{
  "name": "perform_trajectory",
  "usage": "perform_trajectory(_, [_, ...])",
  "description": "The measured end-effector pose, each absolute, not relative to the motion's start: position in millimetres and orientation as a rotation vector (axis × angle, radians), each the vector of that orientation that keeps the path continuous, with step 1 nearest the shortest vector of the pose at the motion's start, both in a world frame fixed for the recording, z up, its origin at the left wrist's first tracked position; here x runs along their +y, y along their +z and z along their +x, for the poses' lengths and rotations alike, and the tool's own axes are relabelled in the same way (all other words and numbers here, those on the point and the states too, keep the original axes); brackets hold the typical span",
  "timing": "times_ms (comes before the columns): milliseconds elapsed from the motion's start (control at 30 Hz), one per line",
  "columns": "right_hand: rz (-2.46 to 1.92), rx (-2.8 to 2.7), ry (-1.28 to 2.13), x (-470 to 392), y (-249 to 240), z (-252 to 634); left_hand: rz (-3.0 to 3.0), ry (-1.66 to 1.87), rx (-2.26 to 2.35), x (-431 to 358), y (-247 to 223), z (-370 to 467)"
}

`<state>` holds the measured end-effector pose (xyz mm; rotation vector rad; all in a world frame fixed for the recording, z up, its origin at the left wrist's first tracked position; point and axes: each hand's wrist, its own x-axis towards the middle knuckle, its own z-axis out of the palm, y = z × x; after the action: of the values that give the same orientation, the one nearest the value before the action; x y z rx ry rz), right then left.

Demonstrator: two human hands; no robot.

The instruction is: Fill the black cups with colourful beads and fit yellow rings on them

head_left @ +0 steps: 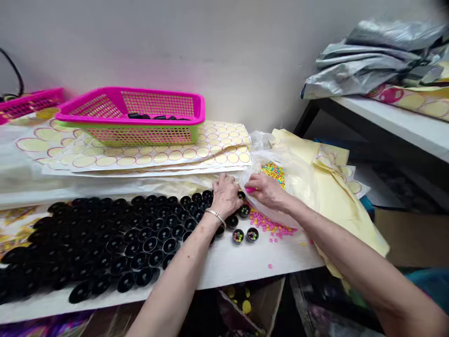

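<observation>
My left hand [226,197], a bangle at its wrist, rests over the right end of a crowd of small black cups [150,243]. Its fingers curl down among the cups, and whatever they grip is hidden. At the mouth of a clear plastic bag [301,180], my right hand [268,191] is closed on a small pink object [250,190], its kind unclear. Tiny multicoloured beads or candies [274,173] lie inside the bag. Two cups holding colourful pieces, one of them a black cup [252,234], stand just below the hands.
Pink pieces [268,223] are scattered beside the bag. Behind the cups, a pink and green basket [140,133] holds black parts on sheets of round stickers [175,157]. A shelf [403,114] with silvery bags stands right; an open box [261,304] sits below the table edge.
</observation>
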<state>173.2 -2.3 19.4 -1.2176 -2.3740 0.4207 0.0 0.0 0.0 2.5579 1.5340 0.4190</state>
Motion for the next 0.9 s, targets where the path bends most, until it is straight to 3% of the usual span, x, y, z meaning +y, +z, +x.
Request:
perform_trajectory(133, [-1.527, -2.186, 0.525, 9.6, 2.3, 210.1, 2.435, 0.542, 1.492, 11.9, 5.1, -18.7])
perform_trajectory(300, [-1.909, -2.255, 0.258, 13.3, 0.2, 224.0, 2.353, 0.433, 1.619, 24.0, 10.1, -36.6])
perform_trajectory(600, [-1.681, -2.216, 0.584, 17.9, -15.0, 206.5, 2.424, 0.159, 1.634, 11.2, 14.9, -18.0])
perform_trajectory(767, [-1.406, -1.686, 1.105, 7.9, -8.6, 216.2, 2.427, 0.175, 1.645, 12.0, 15.2, -18.1])
perform_trajectory(900, [-1.269, -1.53, 1.229, 0.7, 4.5, 203.9, 2.4, 0.231, 1.694, 4.4, 26.1, -21.3])
